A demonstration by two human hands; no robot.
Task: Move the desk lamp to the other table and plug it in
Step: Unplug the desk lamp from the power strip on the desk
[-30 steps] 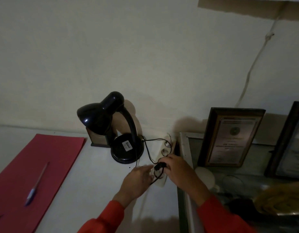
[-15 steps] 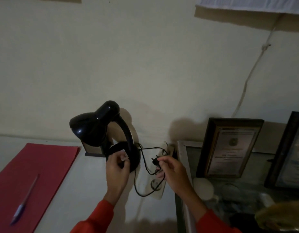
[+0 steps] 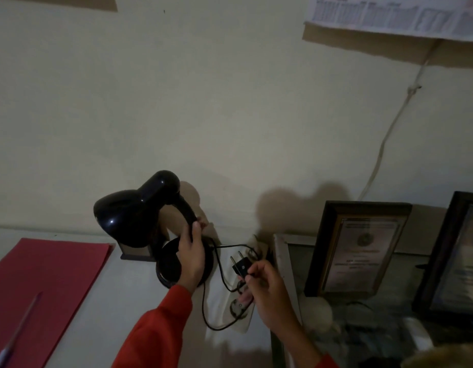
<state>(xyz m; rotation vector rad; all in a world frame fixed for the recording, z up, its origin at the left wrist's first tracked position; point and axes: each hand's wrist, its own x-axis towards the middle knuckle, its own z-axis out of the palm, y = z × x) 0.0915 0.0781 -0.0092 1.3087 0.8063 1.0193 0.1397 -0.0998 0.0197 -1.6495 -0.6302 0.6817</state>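
Note:
A black desk lamp [image 3: 135, 208] stands on a white table [image 3: 118, 301] against the wall, its shade turned left. My left hand [image 3: 191, 254] grips the lamp's curved neck just above the round base. My right hand [image 3: 267, 288] holds the lamp's black two-pin plug [image 3: 239, 265] by its rear end, pins pointing up and left, lifted clear of the white power strip [image 3: 230, 309]. The black cord [image 3: 211, 304] loops loosely from the base over the strip.
A red folder [image 3: 44, 277] with a pen [image 3: 20, 328] lies at the left. A small brown box [image 3: 135, 254] sits behind the lamp. At the right is a glass-topped table [image 3: 283, 261] with framed certificates [image 3: 357, 248]. A white cable [image 3: 384, 139] runs up the wall.
My left hand moved from the power strip to the lamp's base, then up onto its neck. My right hand pulled the plug out of the strip and raised it.

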